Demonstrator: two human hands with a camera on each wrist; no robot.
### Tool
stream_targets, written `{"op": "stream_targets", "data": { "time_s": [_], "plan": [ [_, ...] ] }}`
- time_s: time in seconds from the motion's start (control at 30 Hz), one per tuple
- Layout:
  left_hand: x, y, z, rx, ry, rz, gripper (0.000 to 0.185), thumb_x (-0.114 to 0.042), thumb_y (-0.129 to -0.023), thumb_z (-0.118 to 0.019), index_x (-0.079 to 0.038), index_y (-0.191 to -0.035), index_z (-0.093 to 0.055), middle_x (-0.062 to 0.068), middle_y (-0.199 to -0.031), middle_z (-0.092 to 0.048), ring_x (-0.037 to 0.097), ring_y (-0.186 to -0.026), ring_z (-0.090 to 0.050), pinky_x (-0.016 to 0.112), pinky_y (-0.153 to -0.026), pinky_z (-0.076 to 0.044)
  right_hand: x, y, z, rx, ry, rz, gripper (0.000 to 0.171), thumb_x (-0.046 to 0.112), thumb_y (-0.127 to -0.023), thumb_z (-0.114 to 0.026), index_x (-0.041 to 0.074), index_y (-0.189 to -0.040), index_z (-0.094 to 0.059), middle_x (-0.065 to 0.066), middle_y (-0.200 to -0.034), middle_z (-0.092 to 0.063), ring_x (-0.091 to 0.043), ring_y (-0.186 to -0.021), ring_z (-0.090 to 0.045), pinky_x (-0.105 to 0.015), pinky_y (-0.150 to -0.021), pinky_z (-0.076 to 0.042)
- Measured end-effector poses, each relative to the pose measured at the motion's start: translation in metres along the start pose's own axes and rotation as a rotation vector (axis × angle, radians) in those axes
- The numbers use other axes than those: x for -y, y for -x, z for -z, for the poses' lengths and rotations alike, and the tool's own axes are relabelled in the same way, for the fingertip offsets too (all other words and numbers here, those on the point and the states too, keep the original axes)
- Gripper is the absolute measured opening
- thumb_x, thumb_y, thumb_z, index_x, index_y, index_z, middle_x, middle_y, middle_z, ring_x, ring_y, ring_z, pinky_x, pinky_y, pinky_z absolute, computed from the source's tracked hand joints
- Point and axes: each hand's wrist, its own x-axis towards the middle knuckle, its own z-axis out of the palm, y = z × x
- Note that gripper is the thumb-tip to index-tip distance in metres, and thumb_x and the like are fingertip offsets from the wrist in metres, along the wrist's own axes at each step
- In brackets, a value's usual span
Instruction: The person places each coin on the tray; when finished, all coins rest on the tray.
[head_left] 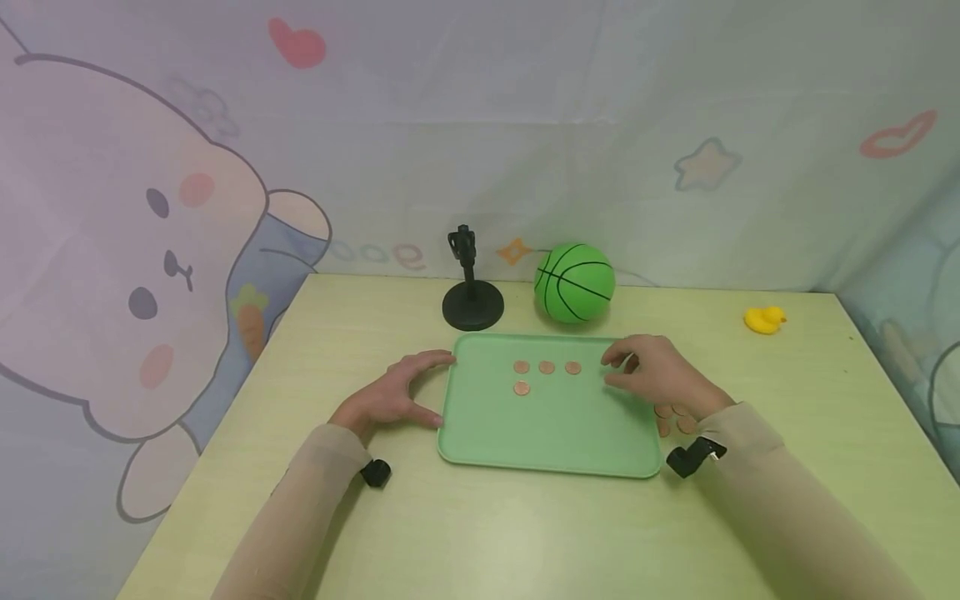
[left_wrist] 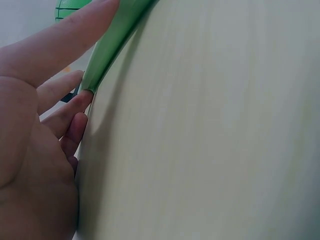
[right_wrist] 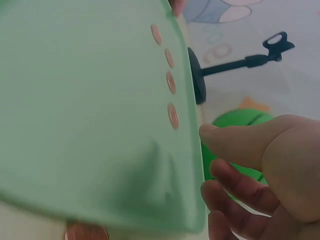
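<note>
A light green tray (head_left: 547, 442) lies in the middle of the table. Several copper coins (head_left: 547, 367) lie on its far half, three in a row and one (head_left: 521, 388) just in front. My left hand (head_left: 441, 390) rests on the table, its straight index finger and thumb touching the tray's left rim (left_wrist: 112, 40). My right hand (head_left: 609, 369) hovers over the tray's right side with loosely curled fingers. In the right wrist view its thumb and fingers (right_wrist: 235, 180) stand apart with nothing between them, close to the coins (right_wrist: 171, 82). More coins (head_left: 684, 423) lie on the table beside my right wrist.
A green ball (head_left: 574, 282) and a black stand (head_left: 472, 302) sit just behind the tray. A yellow toy duck (head_left: 764, 319) is at the far right. Printed cloth hangs behind and beside the table (head_left: 825, 400).
</note>
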Motion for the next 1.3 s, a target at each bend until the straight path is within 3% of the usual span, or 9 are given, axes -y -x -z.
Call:
{"op": "stream_targets", "data": {
  "time_s": [0.27, 0.6, 0.77, 1.0, 1.3],
  "plan": [
    [0.000, 0.000, 0.001, 0.005, 0.009, 0.000, 0.101, -0.027, -0.071, -0.099, -0.023, -0.158, -0.047, 0.004, -0.169, -0.035, 0.033, -0.158, -0.022, 0.063, -0.127, -0.014, -0.016, 0.020, 0.025, -0.004, 0.050, -0.021, 0.022, 0.010, -0.094, -0.078, 0.002, -0.114, -0.076, -0.007, -0.104, -0.074, -0.024, -0.093, -0.069, -0.039, -0.080, -0.058],
    [-0.002, -0.001, 0.001, 0.005, 0.007, -0.005, 0.102, -0.028, -0.071, -0.099, -0.022, -0.158, -0.047, 0.005, -0.169, -0.035, 0.033, -0.158, -0.022, 0.064, -0.127, -0.013, -0.042, 0.036, 0.034, 0.046, 0.081, -0.062, 0.018, 0.008, -0.092, -0.075, 0.004, -0.110, -0.077, -0.003, -0.097, -0.074, -0.022, -0.088, -0.070, -0.037, -0.078, -0.057],
    [-0.002, 0.000, 0.001, 0.005, 0.006, 0.005, 0.102, -0.028, -0.071, -0.099, -0.023, -0.158, -0.047, 0.004, -0.169, -0.034, 0.033, -0.158, -0.022, 0.063, -0.128, -0.013, -0.052, 0.043, 0.032, 0.122, 0.054, -0.079, 0.021, 0.012, -0.091, -0.079, 0.007, -0.111, -0.077, -0.001, -0.097, -0.074, -0.016, -0.086, -0.068, -0.032, -0.076, -0.056],
    [-0.001, 0.002, 0.000, 0.002, 0.006, 0.002, 0.101, -0.030, -0.071, -0.099, -0.022, -0.158, -0.047, 0.004, -0.169, -0.034, 0.033, -0.158, -0.022, 0.064, -0.127, -0.013, -0.057, 0.047, 0.027, 0.222, -0.120, -0.112, 0.030, 0.018, -0.093, -0.081, 0.002, -0.116, -0.071, -0.005, -0.070, -0.069, -0.020, -0.054, -0.062, -0.030, -0.051, -0.053],
    [0.000, 0.003, 0.001, -0.004, 0.004, 0.014, 0.102, -0.030, -0.071, -0.099, -0.025, -0.158, -0.047, 0.002, -0.169, -0.035, 0.032, -0.158, -0.023, 0.064, -0.127, -0.014, -0.056, 0.047, 0.025, 0.219, -0.112, -0.075, 0.028, 0.016, -0.094, -0.080, 0.002, -0.116, -0.071, -0.003, -0.077, -0.069, -0.019, -0.059, -0.064, -0.028, -0.053, -0.053]
  ]
}}
